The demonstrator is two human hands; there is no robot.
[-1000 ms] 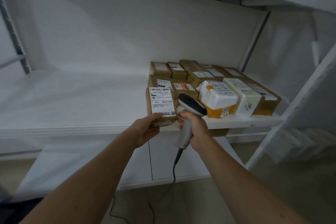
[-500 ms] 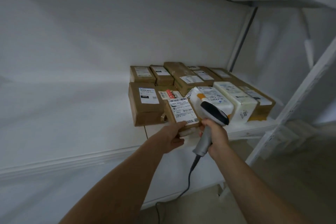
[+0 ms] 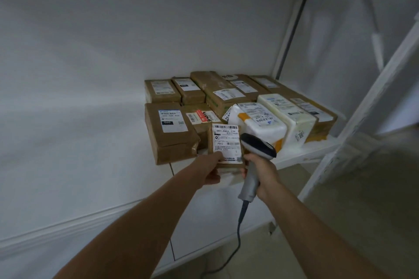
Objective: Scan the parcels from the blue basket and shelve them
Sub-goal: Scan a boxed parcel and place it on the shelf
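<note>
Left hand [image 3: 212,171]: grips the lower left corner of the small brown parcel [image 3: 226,145], thumb on its label
Right hand [image 3: 260,170]: wrapped round the grey handle of the scanner [image 3: 257,149]; its dark head sits just right of the parcel
Change: half a second ago the parcel lay skewed, its barcode end leaning left; now it is squared up (the hand has not let go)
Axis: long side runs up and down the frame, barcode end uppermost
Place: centre of frame, at the front edge of the shelf [image 3: 313,149], between the large brown box [image 3: 170,140] and the white wrapped parcel [image 3: 260,124]
Look: flat kraft carton; white label covers nearly its whole face
</note>
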